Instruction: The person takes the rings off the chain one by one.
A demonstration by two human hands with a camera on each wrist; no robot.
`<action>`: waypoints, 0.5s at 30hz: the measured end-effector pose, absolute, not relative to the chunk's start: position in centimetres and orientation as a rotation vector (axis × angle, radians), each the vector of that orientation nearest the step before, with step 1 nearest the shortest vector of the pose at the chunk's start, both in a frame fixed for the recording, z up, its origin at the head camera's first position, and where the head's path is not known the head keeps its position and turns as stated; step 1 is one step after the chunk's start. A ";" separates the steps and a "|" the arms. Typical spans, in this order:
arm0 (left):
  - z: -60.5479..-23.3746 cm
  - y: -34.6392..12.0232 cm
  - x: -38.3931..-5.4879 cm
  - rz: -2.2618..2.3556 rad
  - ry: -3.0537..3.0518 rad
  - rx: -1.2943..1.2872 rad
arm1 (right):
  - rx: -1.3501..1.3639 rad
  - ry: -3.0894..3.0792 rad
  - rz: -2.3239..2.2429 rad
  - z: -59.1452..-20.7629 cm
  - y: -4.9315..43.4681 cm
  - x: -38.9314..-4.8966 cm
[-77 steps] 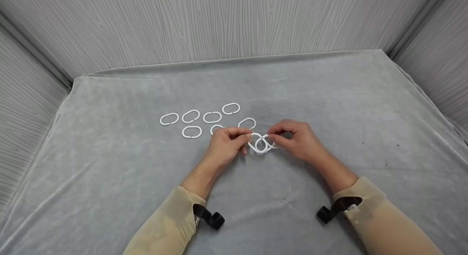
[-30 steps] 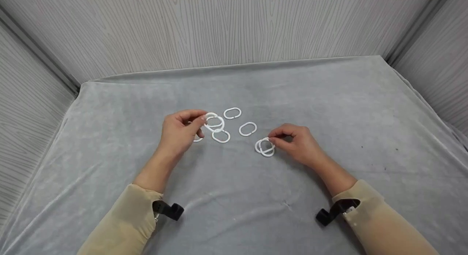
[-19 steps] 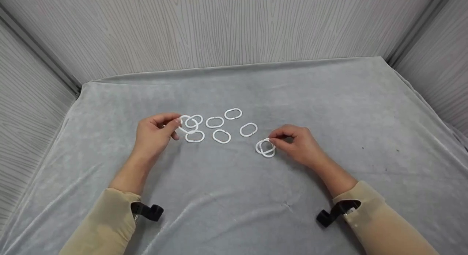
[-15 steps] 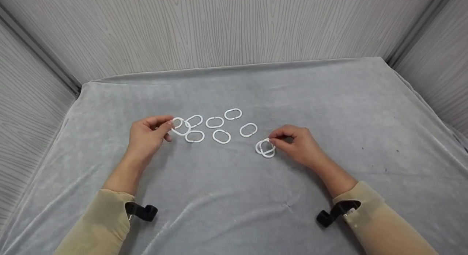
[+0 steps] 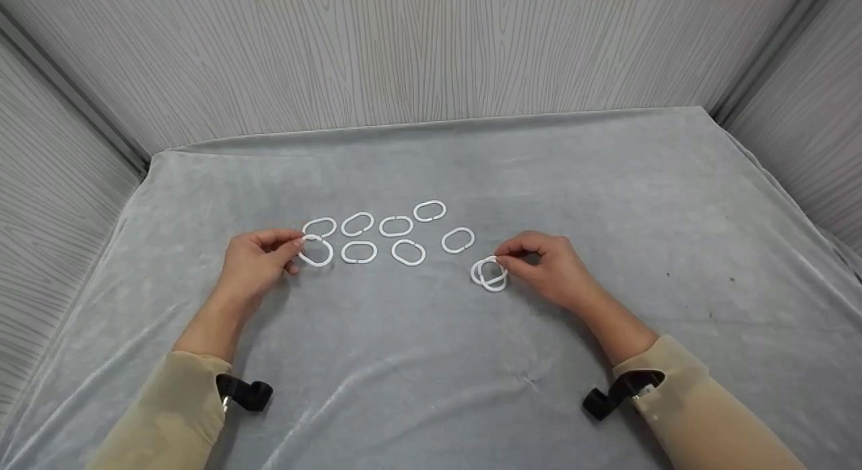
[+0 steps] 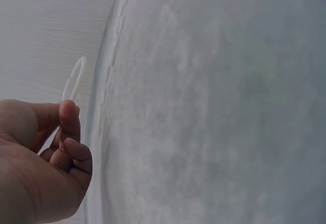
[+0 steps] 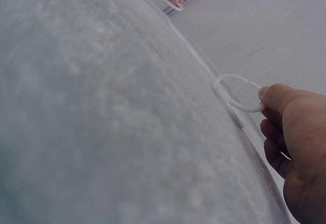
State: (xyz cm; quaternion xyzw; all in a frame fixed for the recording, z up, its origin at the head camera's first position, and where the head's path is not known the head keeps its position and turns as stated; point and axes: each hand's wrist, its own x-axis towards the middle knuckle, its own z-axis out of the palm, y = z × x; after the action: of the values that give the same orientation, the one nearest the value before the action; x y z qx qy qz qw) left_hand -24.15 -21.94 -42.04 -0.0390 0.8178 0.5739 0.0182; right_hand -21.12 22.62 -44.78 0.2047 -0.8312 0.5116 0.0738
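Observation:
In the head view my left hand pinches a white oval ring with a small gap between thumb and index finger. That ring appears raised in the left wrist view, above the thumb and fingers. On the right, my right hand pinches the upper edge of one white oval ring. A second ring overlaps it; the right wrist view shows this lower ring running through the held ring. The pair sits at or just above the cloth.
Several loose white oval rings lie on the grey cloth between the hands, among them a near one, one farther back and one towards the right hand. Pale wood-grain panels stand behind and at both sides.
The left hand has moved away from the right hand, leftward past the loose rings and slightly nearer, carrying its ring. The right hand stays in place with its two rings.

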 end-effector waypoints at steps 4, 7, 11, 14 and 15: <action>-42.4 -22.3 -24.2 1.763 2.529 -0.122 | 0.604 -2.504 1.531 -44.8 22.6 -21.1; -42.6 -22.4 -24.2 1.748 2.534 -0.123 | 0.603 -2.511 1.533 -44.7 22.5 -21.1; -42.7 -22.4 -24.3 1.718 2.545 -0.119 | 0.608 -2.508 1.539 -44.7 22.6 -21.1; -42.8 -22.3 -24.4 1.702 2.559 -0.100 | 0.608 -2.501 1.542 -44.7 22.6 -21.1; -42.7 -22.2 -24.4 1.695 2.568 -0.089 | 0.610 -2.498 1.544 -44.8 22.6 -21.1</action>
State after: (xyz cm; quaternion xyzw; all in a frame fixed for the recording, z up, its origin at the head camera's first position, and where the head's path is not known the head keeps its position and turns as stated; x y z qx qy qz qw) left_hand -24.37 -22.22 -42.74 -0.0291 0.8339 0.5502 0.0316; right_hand -21.08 22.64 -44.77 0.2028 -0.8307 0.5136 0.0709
